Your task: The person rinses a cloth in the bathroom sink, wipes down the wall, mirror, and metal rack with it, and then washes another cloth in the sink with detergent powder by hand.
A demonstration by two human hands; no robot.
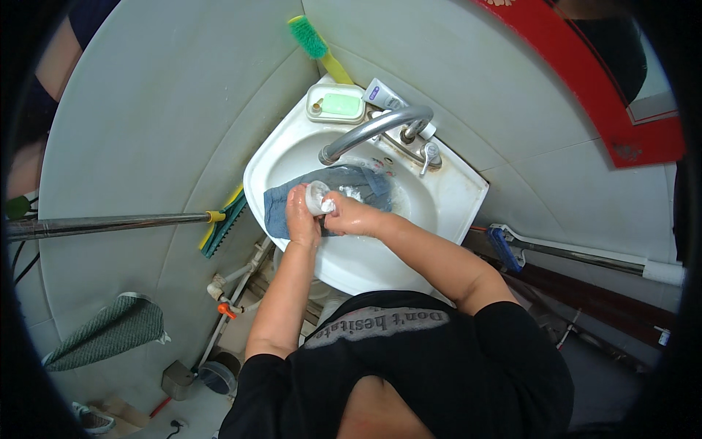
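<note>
Over the white sink (351,261), my left hand (300,216) is wrapped round a small translucent cup (316,196), its round mouth turned up. My right hand (354,215) reaches to the cup's right side with its fingers closed. A bit of white stuff (328,205), powder or foam, shows at those fingertips. Whether they hold a tool is hidden. Beneath both hands a wet blue-grey cloth (276,213) lies spread across the basin and over its left rim. A white clump (351,193) sits on the cloth, just beyond my right hand.
The curved metal faucet (380,130) arches over the basin, with a tap handle (428,156) to its right. Along the back stand a soap dish (316,92) with green soap (342,104), a white tube (385,95) and a green-bristled brush (308,38). A long-handled squeegee (223,222) leans at left.
</note>
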